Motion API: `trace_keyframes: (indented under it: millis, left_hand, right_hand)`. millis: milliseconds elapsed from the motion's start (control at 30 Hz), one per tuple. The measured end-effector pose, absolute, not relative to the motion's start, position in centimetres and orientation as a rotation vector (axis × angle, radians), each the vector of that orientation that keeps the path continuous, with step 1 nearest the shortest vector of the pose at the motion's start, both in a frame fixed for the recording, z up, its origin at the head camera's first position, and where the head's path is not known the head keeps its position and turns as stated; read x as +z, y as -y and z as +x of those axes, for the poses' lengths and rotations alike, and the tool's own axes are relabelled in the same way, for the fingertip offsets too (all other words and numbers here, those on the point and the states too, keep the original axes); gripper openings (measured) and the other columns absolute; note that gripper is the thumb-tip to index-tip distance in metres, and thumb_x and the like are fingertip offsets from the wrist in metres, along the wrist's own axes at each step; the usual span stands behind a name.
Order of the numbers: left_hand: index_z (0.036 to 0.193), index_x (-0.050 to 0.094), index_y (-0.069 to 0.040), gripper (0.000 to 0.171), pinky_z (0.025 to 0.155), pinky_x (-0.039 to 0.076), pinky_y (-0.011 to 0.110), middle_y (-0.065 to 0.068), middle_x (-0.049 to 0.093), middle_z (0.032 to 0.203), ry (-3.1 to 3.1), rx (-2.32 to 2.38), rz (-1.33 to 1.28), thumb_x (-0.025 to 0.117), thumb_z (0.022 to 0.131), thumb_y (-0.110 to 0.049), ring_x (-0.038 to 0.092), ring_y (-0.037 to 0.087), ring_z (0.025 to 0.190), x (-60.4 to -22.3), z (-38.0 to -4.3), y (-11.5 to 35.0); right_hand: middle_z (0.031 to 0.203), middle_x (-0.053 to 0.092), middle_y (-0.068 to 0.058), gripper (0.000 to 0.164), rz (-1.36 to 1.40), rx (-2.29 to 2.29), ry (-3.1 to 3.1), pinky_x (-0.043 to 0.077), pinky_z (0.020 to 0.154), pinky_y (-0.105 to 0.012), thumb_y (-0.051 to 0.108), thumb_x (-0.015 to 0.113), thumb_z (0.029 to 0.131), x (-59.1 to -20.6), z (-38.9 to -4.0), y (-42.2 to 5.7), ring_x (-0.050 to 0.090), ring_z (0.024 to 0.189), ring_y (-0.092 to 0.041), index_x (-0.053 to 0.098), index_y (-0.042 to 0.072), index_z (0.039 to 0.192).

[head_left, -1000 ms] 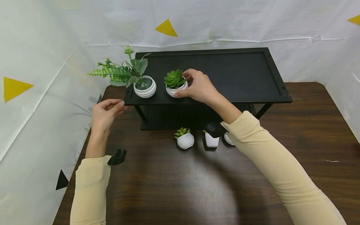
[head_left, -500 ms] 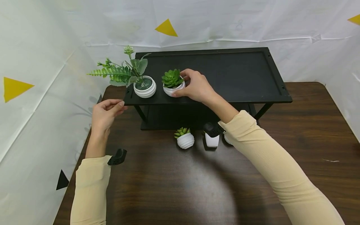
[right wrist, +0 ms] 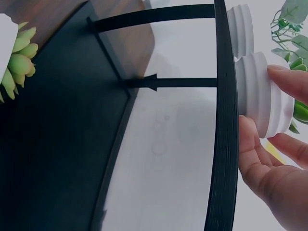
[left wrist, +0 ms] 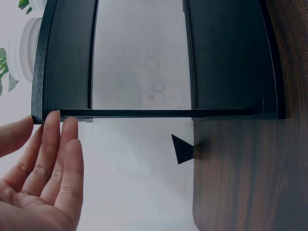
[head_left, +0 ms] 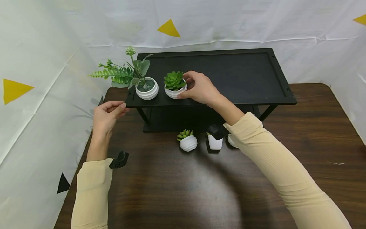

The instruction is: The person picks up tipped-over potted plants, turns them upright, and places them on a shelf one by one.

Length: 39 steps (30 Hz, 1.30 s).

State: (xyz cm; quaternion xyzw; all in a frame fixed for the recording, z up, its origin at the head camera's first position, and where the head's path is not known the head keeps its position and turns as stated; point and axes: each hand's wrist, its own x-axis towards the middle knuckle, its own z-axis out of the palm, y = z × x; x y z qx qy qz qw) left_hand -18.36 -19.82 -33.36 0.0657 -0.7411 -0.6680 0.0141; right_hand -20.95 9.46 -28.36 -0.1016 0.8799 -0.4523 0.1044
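Left arm (head_left: pixel 92 197) is stretched forward on the left, left hand (head_left: pixel 107 116) held in a light pinch, thumb (left wrist: pixel 14 138) set opposite slightly bent fingers (left wrist: pixel 50 139). Right arm (head_left: pixel 286 171) is slanted in from the near right, right hand (head_left: pixel 200 87) kinda curled into a rounded grip, thumb placed nearer.

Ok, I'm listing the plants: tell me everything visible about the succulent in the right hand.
The succulent has a bright green rosette in a round, ridged white pot, perhaps ceramic. It sits upright, seemingly atop the black shelf near its front edge, beside a leafier plant; the right hand grips the pot.
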Motion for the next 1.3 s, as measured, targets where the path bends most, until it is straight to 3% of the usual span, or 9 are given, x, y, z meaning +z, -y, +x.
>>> trace_keyframes:
  millis: [367,767,1300]
  left_hand:
    - [0.099,0.062,0.008,0.020,0.064,0.052,0.016,-0.001,0.067,0.075,2.307,-2.080,0.205,0.066,0.084,-0.005,0.066,0.010,0.069,-33.3,-18.3,19.8]
    - [0.099,0.062,0.008,0.021,0.065,0.052,0.016,-0.002,0.067,0.075,2.317,-2.068,0.205,0.066,0.084,-0.006,0.066,0.009,0.069,-33.3,-18.3,19.8]
    - [0.090,0.066,0.002,0.009,0.063,0.053,0.016,-0.001,0.067,0.071,2.277,-2.115,0.194,0.066,0.083,-0.003,0.066,0.007,0.065,-33.2,-18.4,19.8]
  right_hand:
    - [0.118,0.054,-0.015,0.055,-0.319,-1.366,-2.555,0.047,0.077,-0.036,0.010,0.072,0.079,-28.1,-20.7,-10.2,0.056,0.094,-0.024,0.048,0.002,0.127]
    - [0.106,0.058,-0.013,0.041,-0.338,-1.411,-2.536,0.044,0.061,-0.029,0.011,0.071,0.080,-28.0,-19.9,-11.5,0.056,0.084,-0.025,0.056,0.002,0.117]
    - [0.101,0.059,-0.013,0.034,-0.370,-1.413,-2.538,0.044,0.066,-0.029,0.008,0.070,0.081,-27.8,-18.3,-13.1,0.056,0.084,-0.022,0.058,-0.002,0.111]
